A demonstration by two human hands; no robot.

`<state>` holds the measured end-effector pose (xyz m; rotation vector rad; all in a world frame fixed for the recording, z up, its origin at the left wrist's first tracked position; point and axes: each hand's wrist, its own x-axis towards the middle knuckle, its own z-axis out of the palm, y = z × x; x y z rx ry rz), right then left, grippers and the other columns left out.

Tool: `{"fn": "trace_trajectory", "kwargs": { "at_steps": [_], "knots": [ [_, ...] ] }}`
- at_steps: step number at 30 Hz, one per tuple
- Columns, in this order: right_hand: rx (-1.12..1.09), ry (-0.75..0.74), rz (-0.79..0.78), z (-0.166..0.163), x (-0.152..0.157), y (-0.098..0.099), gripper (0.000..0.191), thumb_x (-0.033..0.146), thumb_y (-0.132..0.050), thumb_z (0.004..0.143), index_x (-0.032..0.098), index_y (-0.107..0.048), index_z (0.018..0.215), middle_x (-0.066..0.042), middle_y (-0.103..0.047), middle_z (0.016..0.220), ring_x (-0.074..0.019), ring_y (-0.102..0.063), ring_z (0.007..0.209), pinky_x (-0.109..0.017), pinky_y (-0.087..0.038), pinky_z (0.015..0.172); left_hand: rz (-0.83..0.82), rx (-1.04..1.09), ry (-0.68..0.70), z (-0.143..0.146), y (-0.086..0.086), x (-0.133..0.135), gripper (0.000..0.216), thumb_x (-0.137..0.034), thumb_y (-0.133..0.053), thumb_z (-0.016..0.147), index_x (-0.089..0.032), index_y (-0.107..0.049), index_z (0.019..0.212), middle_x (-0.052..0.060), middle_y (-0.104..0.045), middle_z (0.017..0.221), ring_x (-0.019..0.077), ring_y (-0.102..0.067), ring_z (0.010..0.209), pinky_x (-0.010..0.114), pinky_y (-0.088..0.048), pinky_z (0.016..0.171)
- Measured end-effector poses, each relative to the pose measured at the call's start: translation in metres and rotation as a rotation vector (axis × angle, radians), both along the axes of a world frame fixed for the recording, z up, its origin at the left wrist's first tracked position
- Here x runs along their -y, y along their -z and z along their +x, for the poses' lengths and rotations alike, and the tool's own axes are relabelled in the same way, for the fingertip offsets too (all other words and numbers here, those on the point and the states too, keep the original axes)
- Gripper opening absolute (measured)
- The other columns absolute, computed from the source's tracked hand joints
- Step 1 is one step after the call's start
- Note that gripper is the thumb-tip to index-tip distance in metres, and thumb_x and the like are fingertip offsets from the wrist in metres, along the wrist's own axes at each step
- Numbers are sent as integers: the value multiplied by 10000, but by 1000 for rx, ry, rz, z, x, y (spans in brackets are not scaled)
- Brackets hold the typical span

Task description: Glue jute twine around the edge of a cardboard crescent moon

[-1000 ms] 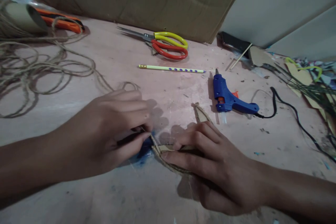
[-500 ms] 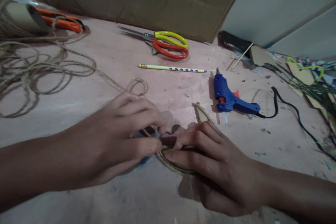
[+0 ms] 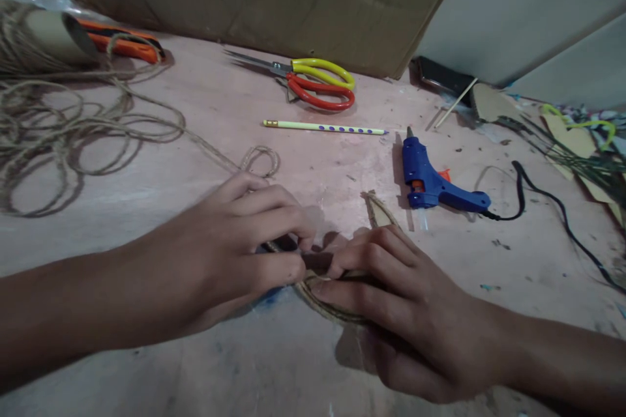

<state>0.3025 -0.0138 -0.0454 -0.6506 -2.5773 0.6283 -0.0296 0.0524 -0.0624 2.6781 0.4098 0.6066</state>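
My right hand is closed on a flat cardboard piece edged with twine, whose pointed tip shows beyond the knuckles. Pinched between the thumb and fingers of my left hand is jute twine, right at the left edge of that piece. The twine runs from under my left hand, past a small loop, to a loose tangle on the left. My fingers cover most of the piece's middle.
A twine roll and an orange cutter lie at the far left. Scissors, a pencil and a blue glue gun with a black cord lie beyond my hands. A cardboard sheet stands behind; stems and scraps are at right.
The whole view has shifted slightly, so things sit a little further right. Both hands keep nearly the same hold at the edge of the piece.
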Motion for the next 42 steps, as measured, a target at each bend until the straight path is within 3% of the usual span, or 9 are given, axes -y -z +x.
{"fn": "trace_trajectory", "kwargs": {
  "at_steps": [5, 11, 14, 25, 31, 35, 42],
  "knots": [
    [10, -11, -17, 2, -1, -1, 575, 152, -629, 1040, 137, -697, 1610, -117, -807, 1443, -299, -718, 1277, -487, -539, 1095, 3, 31, 3, 0, -1, 0, 240, -136, -607, 1207, -314, -727, 1315, 49, -876, 1401, 315, -780, 1324, 543, -504, 1187],
    [5, -3, -24, 1, 0, -4, 527, 137, -630, 1024, 174, -708, 1543, -109, -807, 1422, -301, -722, 1250, -493, -554, 1091, -8, 59, -22, -1, -2, 1, 172, -183, -611, 1255, -313, -700, 1324, 37, -908, 1315, 300, -810, 1218, 564, -550, 1145],
    [7, 1, -15, 0, 0, -3, 567, 135, -622, 1015, 158, -705, 1575, -110, -812, 1427, -299, -720, 1251, -494, -556, 1079, -8, 72, -32, -1, -3, 2, 186, -179, -593, 1258, -322, -702, 1307, 32, -914, 1302, 288, -817, 1183, 562, -567, 1076],
    [-3, 5, 36, 1, 0, 0, 567, 176, -614, 1089, 158, -704, 1649, -94, -793, 1410, -270, -708, 1312, -456, -549, 1051, 23, 21, -11, -3, -1, 1, 181, -198, -602, 1238, -326, -729, 1246, 34, -898, 1281, 291, -818, 1246, 543, -537, 1101],
    [-32, 5, -14, -1, -1, -1, 559, 157, -639, 1070, 136, -677, 1627, -122, -811, 1446, -282, -725, 1274, -466, -571, 1088, 86, 92, -8, -5, 0, 4, 188, -234, -557, 1305, -325, -719, 1328, 14, -918, 1329, 251, -839, 1208, 498, -526, 1187],
    [-35, 5, -32, 0, -1, -2, 529, 145, -644, 1053, 154, -686, 1581, -117, -809, 1432, -277, -729, 1240, -460, -562, 1057, 143, 65, 20, -6, 4, 7, 318, -277, -461, 1371, -337, -771, 1407, 15, -931, 1389, 267, -816, 1374, 523, -476, 1314],
    [-20, -1, -24, 3, -1, -2, 512, 173, -670, 1088, 192, -701, 1599, -114, -797, 1422, -292, -751, 1289, -486, -582, 1068, 96, 37, 18, -3, -4, 8, 248, -259, -542, 1296, -352, -770, 1275, -8, -942, 1239, 240, -846, 1345, 511, -558, 1275]
  ]
}}
